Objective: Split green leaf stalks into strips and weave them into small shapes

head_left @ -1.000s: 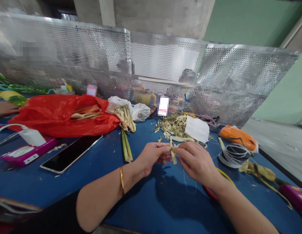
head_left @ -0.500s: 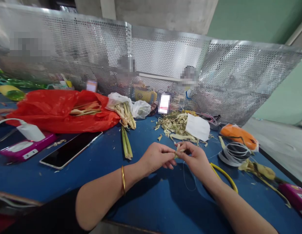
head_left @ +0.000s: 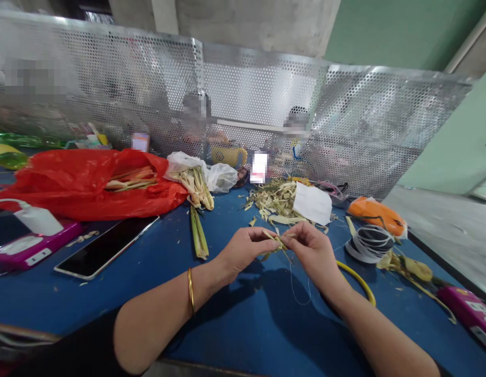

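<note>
"Over the counter (head_left: 235, 335), near its middle, the left hand (head_left: 245, 251) and the right hand (head_left: 315, 248) come together."

"What have they got?"

"One strip (head_left: 280, 244), pale and narrow. The left thumb and forefinger pinch it from one side, the right ones from the other. Neither has let go."

"Is it knotted?"

"Can't tell; the fingers cover too much. A fine thread (head_left: 301, 303) loops down below them, and I can't see whether it joins the strip."

"I see a gold bangle (head_left: 191, 290) on the left arm (head_left: 160, 319)."

"Yes. Just beyond the hands there's a heap of leaf scraps (head_left: 270, 201), with white paper (head_left: 313, 203) lying over part of it."

"And to the right?"

"A yellow tube (head_left: 358, 277) curves out from behind the right arm (head_left: 378, 327). Past it stands a spool (head_left: 368, 243) of white cord, just beside an orange bag (head_left: 378, 215), then a purple power strip (head_left: 468, 314) at the edge."

"On the left I make out a green stalk (head_left: 199, 233), lying apart from the hands."

"Farther left, a phone (head_left: 107, 248) lies flat, near a red bag (head_left: 62, 178) with dry stems (head_left: 131, 179) in its mouth."

"Behind everything?"

"That metal screen (head_left: 262, 78), full of holes, with people blurred beyond it."
</note>
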Demonstrator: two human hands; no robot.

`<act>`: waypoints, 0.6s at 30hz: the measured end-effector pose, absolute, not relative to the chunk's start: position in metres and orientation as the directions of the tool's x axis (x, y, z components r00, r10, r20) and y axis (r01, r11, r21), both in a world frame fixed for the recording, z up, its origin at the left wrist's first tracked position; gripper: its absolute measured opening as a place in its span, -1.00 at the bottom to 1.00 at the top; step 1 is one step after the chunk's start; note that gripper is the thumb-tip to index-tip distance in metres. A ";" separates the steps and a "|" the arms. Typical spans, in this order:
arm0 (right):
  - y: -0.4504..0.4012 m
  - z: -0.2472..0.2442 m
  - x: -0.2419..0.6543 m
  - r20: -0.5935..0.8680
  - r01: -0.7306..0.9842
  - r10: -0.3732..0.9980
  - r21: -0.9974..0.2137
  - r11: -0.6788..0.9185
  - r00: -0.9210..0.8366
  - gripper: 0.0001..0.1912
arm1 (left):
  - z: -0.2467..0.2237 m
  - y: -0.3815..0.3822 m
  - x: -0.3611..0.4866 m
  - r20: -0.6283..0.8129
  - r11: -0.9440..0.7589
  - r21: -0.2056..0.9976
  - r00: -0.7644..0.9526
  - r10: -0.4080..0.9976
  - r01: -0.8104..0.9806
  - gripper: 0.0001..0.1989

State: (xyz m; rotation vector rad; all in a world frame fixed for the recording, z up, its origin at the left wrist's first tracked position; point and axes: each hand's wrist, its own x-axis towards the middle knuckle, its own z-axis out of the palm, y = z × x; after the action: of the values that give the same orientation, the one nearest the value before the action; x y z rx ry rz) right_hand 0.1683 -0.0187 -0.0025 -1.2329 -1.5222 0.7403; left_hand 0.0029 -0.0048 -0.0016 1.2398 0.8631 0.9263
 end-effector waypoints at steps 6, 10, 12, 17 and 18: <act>-0.024 -0.001 0.162 0.344 0.279 0.935 -0.909 0.308 0.086 -0.84 | -0.008 -0.007 0.008 -0.112 0.219 0.957 0.454 0.884 -0.192 -0.75; -0.025 -0.003 0.161 0.344 0.292 0.935 -0.906 0.307 0.086 -0.79 | -0.014 -0.009 0.014 -0.086 0.246 0.917 0.446 0.891 -0.314 -0.73; -0.025 -0.003 0.160 0.364 0.318 0.928 -0.892 0.321 0.085 -0.81 | -0.015 -0.009 0.015 -0.070 0.240 0.904 0.430 0.900 -0.355 -0.74; -0.022 -0.005 0.163 0.400 0.413 0.915 -0.843 0.344 0.055 -0.82 | -0.014 -0.011 0.015 -0.084 0.195 0.931 0.341 0.936 -0.308 -0.77; -0.021 -0.006 0.164 0.394 0.430 0.918 -0.836 0.340 0.040 -0.82 | -0.014 -0.011 0.015 -0.090 0.193 0.936 0.331 0.939 -0.294 -0.77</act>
State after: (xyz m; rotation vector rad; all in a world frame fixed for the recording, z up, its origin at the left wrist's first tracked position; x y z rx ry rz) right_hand 0.1645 -0.0209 -0.0060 -1.2574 -1.5681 0.5910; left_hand 0.0149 -0.0109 -0.0139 1.0015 0.8100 1.0129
